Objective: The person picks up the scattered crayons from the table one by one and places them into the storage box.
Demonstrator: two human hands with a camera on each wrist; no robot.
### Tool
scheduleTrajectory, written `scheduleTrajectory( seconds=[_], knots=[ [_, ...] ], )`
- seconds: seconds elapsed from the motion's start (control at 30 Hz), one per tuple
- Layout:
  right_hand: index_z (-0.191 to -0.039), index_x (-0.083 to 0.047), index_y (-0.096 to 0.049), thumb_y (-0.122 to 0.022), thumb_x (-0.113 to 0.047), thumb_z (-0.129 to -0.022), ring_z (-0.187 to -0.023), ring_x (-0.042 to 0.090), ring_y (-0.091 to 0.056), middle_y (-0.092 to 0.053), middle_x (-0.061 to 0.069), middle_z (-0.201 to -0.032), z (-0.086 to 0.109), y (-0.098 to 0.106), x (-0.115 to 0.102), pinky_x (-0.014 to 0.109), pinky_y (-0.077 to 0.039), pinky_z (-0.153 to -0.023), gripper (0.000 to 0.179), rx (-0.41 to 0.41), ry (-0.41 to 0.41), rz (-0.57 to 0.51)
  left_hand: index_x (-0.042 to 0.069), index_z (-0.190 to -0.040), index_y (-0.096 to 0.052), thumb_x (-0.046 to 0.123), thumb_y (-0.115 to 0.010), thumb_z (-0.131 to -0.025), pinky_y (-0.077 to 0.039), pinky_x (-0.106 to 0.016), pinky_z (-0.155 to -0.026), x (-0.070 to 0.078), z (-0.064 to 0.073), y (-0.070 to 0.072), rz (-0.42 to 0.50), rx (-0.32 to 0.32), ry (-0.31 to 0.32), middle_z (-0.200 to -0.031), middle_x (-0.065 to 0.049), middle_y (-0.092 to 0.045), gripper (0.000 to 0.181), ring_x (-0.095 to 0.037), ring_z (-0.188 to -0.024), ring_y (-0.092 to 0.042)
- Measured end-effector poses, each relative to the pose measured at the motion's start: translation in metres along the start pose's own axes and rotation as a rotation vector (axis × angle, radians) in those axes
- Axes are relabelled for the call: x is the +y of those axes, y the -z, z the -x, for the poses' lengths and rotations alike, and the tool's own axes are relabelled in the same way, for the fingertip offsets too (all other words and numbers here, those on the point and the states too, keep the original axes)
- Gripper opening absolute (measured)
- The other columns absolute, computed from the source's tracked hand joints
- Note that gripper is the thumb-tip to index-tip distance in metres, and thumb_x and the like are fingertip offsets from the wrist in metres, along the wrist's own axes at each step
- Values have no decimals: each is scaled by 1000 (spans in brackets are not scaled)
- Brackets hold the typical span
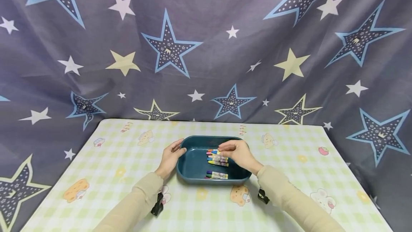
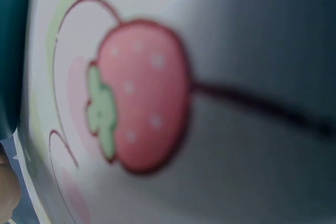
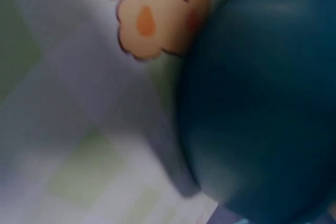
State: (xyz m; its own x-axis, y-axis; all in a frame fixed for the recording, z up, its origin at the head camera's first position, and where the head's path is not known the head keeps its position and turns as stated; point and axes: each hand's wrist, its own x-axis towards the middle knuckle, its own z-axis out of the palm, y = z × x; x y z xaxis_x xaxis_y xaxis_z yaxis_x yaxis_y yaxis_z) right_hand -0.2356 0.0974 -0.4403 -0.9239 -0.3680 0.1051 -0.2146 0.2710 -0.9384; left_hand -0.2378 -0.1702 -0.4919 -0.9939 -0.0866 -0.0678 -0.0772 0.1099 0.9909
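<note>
A dark teal rectangular tray [image 1: 193, 165] with rounded corners sits on the table. My left hand [image 1: 170, 157] grips its left end, thumb over the rim and fingers along the outside. Over the tray's right half, my right hand [image 1: 239, 154] pinches a blue-tipped crayon [image 1: 214, 152] between thumb and fingers. Just beneath lies a row of paper-wrapped crayons [image 1: 219, 163] in several colours, side by side. A smaller group of crayons [image 1: 219, 175], purple and green among them, lies along the near wall. In the right wrist view the tray's outer wall [image 3: 262, 108] fills the right side.
A green-checked tablecloth [image 1: 112, 196] with cartoon prints covers the table. Behind it hangs a grey curtain [image 1: 206, 71] patterned with stars. The left wrist view mostly shows a printed strawberry [image 2: 144, 98] on the cloth, with the tray's edge at far left.
</note>
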Motion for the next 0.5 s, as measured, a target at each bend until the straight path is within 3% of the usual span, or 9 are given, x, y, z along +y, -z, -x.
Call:
scheduleTrajectory(
  seconds=[0.13,0.3,0.4,0.5],
  knots=[
    [-101,-1,-68,-69,-3,-78,-86,24,-67,-69,16,-96,0,-10,7,28,-57,-71,23,-32,20,19,8,-131,-50,11,-60,-86,-39,-40,-104,-2,0,-2,15,7,5,-133,-15,-50,47,-27,-125,-45],
    [-100,11,-65,-67,6,-76,-85,33,-66,-67,26,-94,3,-14,4,28,-57,-69,24,-70,22,-2,9,-132,-50,12,-60,-86,-39,-40,-104,-3,-1,-3,4,6,8,-133,-16,-50,47,-27,-125,-45],
    [-101,15,-63,-66,9,-76,-88,40,-64,-64,31,-95,2,-15,4,32,-57,-71,26,-99,-34,-34,10,-131,-50,13,-60,-86,-39,-39,-104,-2,-1,-3,-4,6,8,-133,-15,-50,46,-27,-125,-45],
    [-100,14,-63,-67,8,-75,-88,38,-65,-65,30,-95,-3,-16,14,34,-57,-72,26,-119,-97,-50,10,-131,-50,12,-60,-86,-40,-39,-103,-1,-3,-3,0,13,6,-132,-15,-51,47,-26,-123,-47]
  ],
)
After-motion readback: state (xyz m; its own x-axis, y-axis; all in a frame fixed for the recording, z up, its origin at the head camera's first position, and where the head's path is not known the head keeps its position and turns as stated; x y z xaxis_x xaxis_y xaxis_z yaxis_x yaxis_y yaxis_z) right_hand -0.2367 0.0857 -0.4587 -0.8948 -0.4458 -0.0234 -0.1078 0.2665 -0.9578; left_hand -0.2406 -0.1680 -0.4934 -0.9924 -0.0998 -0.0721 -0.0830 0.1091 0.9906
